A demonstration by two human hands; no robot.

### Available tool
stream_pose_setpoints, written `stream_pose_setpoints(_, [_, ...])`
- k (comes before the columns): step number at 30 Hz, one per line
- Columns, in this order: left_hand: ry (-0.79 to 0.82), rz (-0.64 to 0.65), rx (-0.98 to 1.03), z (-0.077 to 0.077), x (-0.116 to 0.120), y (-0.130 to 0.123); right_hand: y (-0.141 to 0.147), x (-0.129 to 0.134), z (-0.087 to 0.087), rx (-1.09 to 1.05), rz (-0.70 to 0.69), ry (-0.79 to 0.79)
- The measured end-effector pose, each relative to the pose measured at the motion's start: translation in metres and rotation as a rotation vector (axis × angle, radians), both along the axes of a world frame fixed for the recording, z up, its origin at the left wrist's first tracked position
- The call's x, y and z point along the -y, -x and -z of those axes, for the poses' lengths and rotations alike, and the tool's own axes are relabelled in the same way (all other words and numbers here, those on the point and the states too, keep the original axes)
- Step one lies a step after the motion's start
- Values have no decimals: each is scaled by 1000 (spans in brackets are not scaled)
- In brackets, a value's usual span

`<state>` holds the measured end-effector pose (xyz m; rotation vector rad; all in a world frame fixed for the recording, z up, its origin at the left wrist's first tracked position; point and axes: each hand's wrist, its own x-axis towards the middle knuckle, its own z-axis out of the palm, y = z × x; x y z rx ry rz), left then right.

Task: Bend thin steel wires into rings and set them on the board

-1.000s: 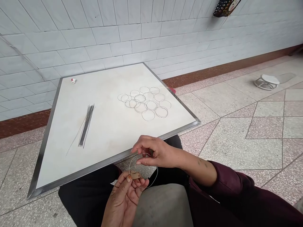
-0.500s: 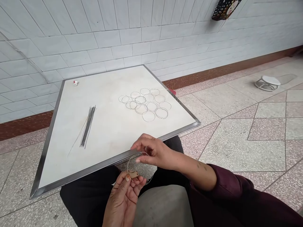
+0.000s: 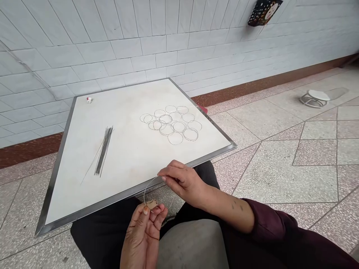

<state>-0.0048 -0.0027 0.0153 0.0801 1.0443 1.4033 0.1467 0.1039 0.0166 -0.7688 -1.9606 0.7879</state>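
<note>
Between my hands, just in front of the table's near edge, is a thin wire ring (image 3: 144,192). My left hand (image 3: 147,228) is closed, its thumb and fingers pinching the lower left of the ring together with a small tan piece (image 3: 152,204) of unclear kind. My right hand (image 3: 182,181) pinches the top of the ring between thumb and fingertips. On the white table (image 3: 131,149), several wire rings (image 3: 175,138) lie overlapping on the right. A bundle of straight wires (image 3: 103,151) rests on the left side, with one or two wires splayed out.
A small white and red item (image 3: 89,100) sits in the table's far left corner. The table has a metal rim (image 3: 92,209) and stands close to a tiled wall (image 3: 123,59). A low white stool (image 3: 315,98) is on the floor at the right; a dark patterned bag (image 3: 263,13) hangs above.
My right hand has closed its fingers on the top of the ring, where they were spread before. The ring and my left hand have shifted slightly left.
</note>
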Motion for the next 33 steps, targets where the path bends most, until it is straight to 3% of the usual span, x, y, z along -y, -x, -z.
stream_pose_setpoints(3, [1, -2, 3, -1, -2, -1, 1, 0, 2, -9, 5, 47])
stream_pose_setpoints(9, [-16, -65, 3, -1, -3, 1, 5, 7, 6, -62, -18, 341])
stream_pose_setpoints(17, [-9, -67, -1, 0, -2, 3, 7, 3, 12, -65, 40, 164])
stream_pose_setpoints(20, [-6, -86, 5, 2, -4, 1, 8, 2, 12, -85, 63, 166])
stream_pose_setpoints(24, [-27, -95, 5, 3, -6, 0, 10, 8, 11, -167, 8, 473])
stream_pose_setpoints(28, [-27, -139, 8, 2, -5, 1, 13, 20, 13, -359, -271, 865])
stream_pose_setpoints(30, [-45, -150, 14, 2, -5, 1, 17, 25, 16, -431, -408, 984])
stream_pose_setpoints(33, [-74, -155, 28, 1, -5, 0, 24, 30, 22, -520, -469, 1049])
